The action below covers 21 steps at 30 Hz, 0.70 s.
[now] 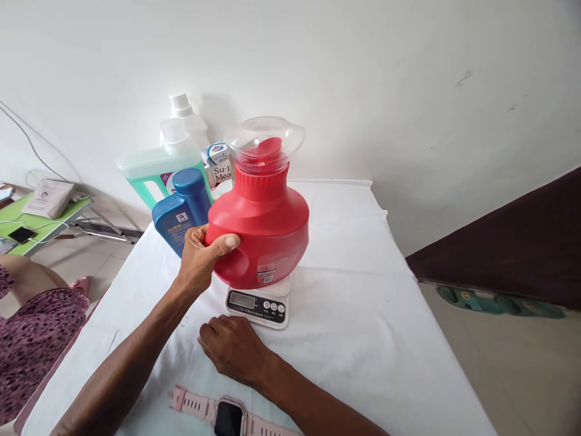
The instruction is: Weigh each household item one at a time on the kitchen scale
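Gripped at its left side by the left hand (200,257), thumb pressed flat in front near a recess: a red bottle (263,218), squat and broad-bodied, with a rounded shoulder, a short ribbed neck and a small label (267,271) low on the front. On top, a flared clear collar (293,134) around a red spout (269,151). Position: upright, slightly tilted, above the scale (258,306) and hiding most of its pan; contact with the pan hard to tell from this angle. Well apart from the left, the right hand (233,348), fingers curled in, holding nothing, low over the cloth in front of the scale.

By count: one red bottle, one scale with three round buttons, one pink watch (229,418) at the near edge of the view, one blue bottle (175,215), one green bottle (140,184) with a white cap, one white bottle (195,124).

Underneath, a white cloth (363,339), lightly wrinkled, over a table against a plain white wall (363,72) with a few scuffs. To the left, a green side table (13,212) with a pouch (48,197) and a phone (22,234); nearer, a person (40,345) in patterned clothing. To the right, a dark panel (521,242) and pale floor (490,363).
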Available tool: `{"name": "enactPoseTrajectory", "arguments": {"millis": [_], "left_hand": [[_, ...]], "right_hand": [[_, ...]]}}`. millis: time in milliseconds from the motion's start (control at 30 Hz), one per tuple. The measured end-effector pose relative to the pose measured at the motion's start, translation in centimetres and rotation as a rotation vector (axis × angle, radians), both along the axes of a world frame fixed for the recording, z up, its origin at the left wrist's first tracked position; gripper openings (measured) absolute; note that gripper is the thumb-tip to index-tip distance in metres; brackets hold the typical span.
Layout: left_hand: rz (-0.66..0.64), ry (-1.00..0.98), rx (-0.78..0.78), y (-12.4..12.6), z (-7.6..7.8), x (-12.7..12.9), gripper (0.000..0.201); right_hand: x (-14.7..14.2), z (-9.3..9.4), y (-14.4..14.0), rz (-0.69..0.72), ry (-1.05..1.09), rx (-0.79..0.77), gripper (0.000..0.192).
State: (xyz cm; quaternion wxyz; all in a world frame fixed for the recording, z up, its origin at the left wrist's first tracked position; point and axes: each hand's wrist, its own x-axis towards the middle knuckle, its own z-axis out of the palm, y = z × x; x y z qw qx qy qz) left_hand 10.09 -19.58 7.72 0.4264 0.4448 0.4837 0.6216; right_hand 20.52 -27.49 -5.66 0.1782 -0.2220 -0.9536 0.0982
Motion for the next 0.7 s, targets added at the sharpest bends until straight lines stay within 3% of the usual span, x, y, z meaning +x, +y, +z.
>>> {"name": "enactPoseTrajectory", "arguments": {"millis": [167, 333, 400, 500, 600, 700], "left_hand": [[-0.018, 0.036, -0.01, -0.1, -0.4, -0.4, 0.069], [0.071, 0.293, 0.105, -1.0, -1.1, -2.2, 0.069], [0.164, 0.402, 0.122, -1.9, -2.3, -3.1, 0.067], [0.282, 0.465, 0.051, -3.5, -5.4, -4.2, 0.063], [0.266, 0.452, -0.121, -4.7, -8.3, -5.0, 0.061], [0.245, 0.448, -0.219, -5.0, -9.8, -5.5, 0.056]], "right_hand": [[0.0, 0.0, 0.0, 0.0, -0.004, -0.017, 0.014], [-0.1, -0.1, 0.0, -0.004, -0.001, 0.01, 0.016], [-0.1, -0.2, -0.1, -0.008, 0.011, 0.028, 0.017], [-0.2, -0.3, -0.1, -0.019, 0.028, 0.047, 0.016], [-0.1, -0.4, -0.1, -0.014, 0.034, 0.047, 0.014], [-0.1, -0.3, -0.1, -0.007, 0.04, 0.041, 0.013]]}}
